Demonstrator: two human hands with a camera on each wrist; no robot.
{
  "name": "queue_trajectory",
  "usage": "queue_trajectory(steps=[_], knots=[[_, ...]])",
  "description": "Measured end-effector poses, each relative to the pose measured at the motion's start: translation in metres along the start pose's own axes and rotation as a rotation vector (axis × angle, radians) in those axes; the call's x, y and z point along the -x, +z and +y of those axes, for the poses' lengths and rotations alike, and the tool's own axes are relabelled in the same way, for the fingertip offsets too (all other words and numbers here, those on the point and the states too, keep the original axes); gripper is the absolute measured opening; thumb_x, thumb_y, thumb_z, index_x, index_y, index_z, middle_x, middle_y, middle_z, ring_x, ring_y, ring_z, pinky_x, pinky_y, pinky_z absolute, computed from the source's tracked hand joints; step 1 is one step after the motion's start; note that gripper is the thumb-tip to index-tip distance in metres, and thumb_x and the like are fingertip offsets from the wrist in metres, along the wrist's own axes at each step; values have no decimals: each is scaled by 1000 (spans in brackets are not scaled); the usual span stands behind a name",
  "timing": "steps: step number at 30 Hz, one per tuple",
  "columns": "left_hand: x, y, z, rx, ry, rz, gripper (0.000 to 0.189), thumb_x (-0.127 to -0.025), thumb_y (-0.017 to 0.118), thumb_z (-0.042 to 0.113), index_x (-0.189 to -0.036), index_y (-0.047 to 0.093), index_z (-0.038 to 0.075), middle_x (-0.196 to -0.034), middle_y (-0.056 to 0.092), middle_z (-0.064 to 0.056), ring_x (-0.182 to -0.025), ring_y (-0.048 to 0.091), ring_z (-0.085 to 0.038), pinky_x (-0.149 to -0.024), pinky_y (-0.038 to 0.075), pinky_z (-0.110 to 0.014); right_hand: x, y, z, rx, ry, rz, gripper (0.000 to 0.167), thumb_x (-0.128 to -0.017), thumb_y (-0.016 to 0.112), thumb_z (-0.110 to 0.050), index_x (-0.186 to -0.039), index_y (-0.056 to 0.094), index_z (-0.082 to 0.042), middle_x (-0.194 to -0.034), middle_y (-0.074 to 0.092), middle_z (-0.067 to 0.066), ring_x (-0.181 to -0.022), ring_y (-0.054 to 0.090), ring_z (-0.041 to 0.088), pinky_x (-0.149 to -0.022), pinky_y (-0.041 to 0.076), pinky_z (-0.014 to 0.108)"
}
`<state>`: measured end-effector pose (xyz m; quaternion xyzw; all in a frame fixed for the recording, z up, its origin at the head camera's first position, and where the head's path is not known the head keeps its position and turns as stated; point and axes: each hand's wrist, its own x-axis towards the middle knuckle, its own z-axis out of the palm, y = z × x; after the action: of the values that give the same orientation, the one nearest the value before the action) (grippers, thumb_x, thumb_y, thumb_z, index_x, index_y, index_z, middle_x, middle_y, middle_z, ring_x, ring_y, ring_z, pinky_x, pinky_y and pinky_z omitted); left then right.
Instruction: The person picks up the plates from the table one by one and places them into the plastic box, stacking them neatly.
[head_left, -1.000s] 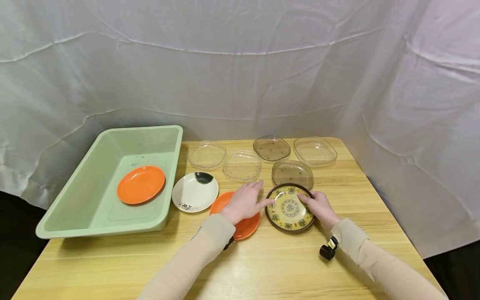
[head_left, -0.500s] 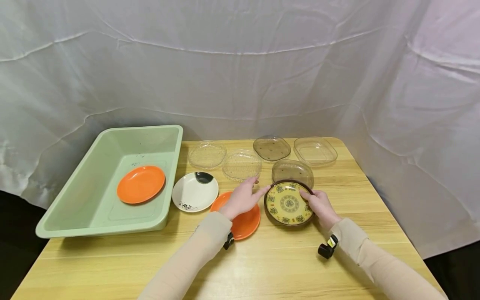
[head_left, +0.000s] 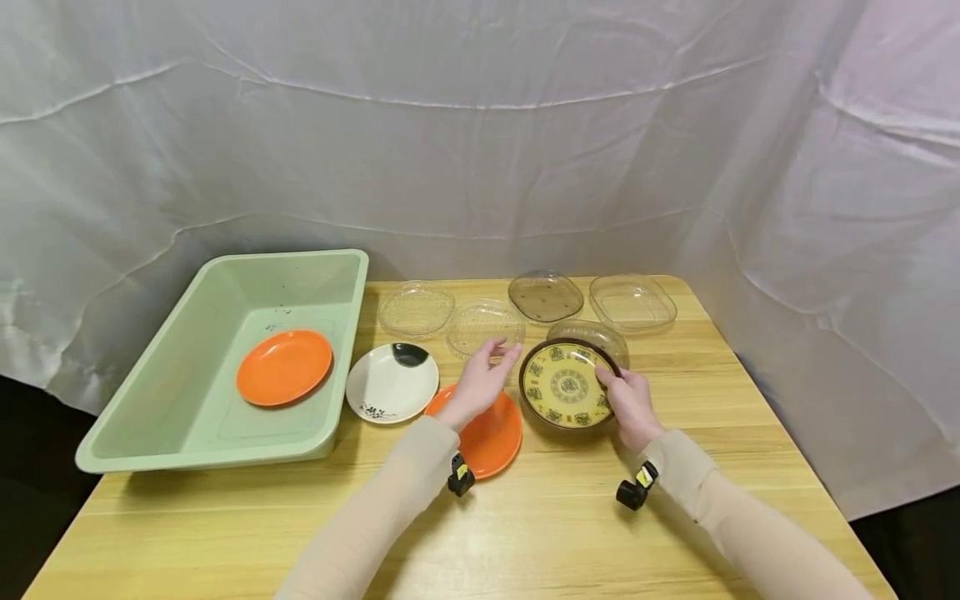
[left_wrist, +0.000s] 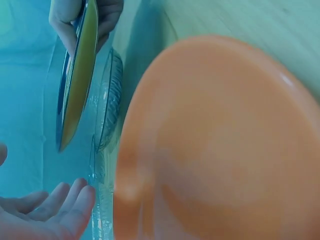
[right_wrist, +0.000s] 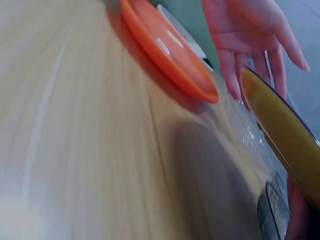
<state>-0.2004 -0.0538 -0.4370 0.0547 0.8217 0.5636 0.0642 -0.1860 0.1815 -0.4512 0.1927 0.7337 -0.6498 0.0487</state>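
Observation:
My right hand [head_left: 633, 408] grips the right edge of a yellow patterned plate [head_left: 567, 385] with a dark brown rim, thumb on its face and fingers beneath. In the right wrist view the plate [right_wrist: 285, 125] is lifted off the table, a shadow under it. My left hand [head_left: 480, 387] holds nothing; its fingers are relaxed and spread, apart from the plate's left edge. Below that hand an orange plate [head_left: 495, 442] lies on the table, partly hidden by wrist and sleeve. To its left is a white plate [head_left: 392, 387] with a black patch.
A green plastic tub [head_left: 345, 350] stands at the left with another orange plate [head_left: 285, 367] inside. Along the back lie clear dishes, one [head_left: 416, 308] at the left and one [head_left: 632, 302] at the right, plus smoky brown ones [head_left: 545, 297]. A light cloth [head_left: 465, 167] hangs behind.
My right hand has raised the yellow plate and brought it slightly left and away from me. My left hand has come off its left edge, turning palm inward.

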Motion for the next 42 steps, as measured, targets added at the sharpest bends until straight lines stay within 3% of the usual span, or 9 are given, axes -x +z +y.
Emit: queue_trajectory(steps=[5, 11, 15, 19, 27, 35, 42], knots=[[-1, -3, 3, 112, -37, 42, 66, -103, 52, 47, -155, 36, 9, -144, 55, -18, -123, 63, -36, -104, 54, -45, 0, 13, -6, -66, -1, 39, 46, -102, 57, -28, -132, 58, 6, -76, 65, -13, -74, 62, 1, -72, 52, 14], [-5, -6, 3, 296, -74, 72, 66, -103, 54, 41, -155, 33, 6, -143, 51, -22, -119, 65, -36, -101, 57, -41, 2, 30, -12, -147, -28, 66, 41, -103, 56, -26, -126, 60, 8, -71, 66, -13, -68, 64, 1, -69, 54, 15], [-7, -8, 2, 342, -105, 105, 63, -104, 53, 40, -154, 35, 6, -141, 52, -21, -110, 67, -30, -92, 60, -35, 3, 41, -15, -186, -40, 57, 40, -104, 54, -24, -127, 60, 8, -71, 67, -12, -68, 66, 1, -68, 55, 15], [-9, -11, 1, 347, -135, 124, 60, -104, 51, 42, -153, 38, 8, -137, 57, -20, -99, 65, -23, -79, 58, -29, 3, 51, -16, -201, -45, 48, 40, -104, 54, -24, -129, 59, 7, -74, 67, -12, -71, 64, 1, -70, 55, 16], [-9, -15, -3, 334, -160, 137, 64, -102, 53, 48, -152, 40, 11, -140, 58, -18, -118, 63, -30, -97, 55, -38, 3, 68, -16, -215, -51, 41, 38, -103, 55, -22, -127, 62, 7, -78, 67, -10, -75, 64, 2, -73, 54, 17], [-9, -16, -5, 351, -182, 151, 58, -102, 54, 45, -149, 44, 13, -138, 59, -16, -115, 63, -26, -91, 54, -34, 5, 78, -16, -224, -43, 29, 38, -102, 56, -21, -127, 62, 7, -80, 68, -8, -76, 64, 4, -74, 54, 18], [-10, -18, -7, 316, -174, 175, 47, -102, 56, 39, -140, 53, 13, -126, 63, -16, -103, 62, -20, -90, 51, -32, 9, 84, -17, -229, -18, -7, 40, -102, 56, -22, -131, 61, 4, -86, 69, -4, -79, 63, 6, -75, 55, 20]])
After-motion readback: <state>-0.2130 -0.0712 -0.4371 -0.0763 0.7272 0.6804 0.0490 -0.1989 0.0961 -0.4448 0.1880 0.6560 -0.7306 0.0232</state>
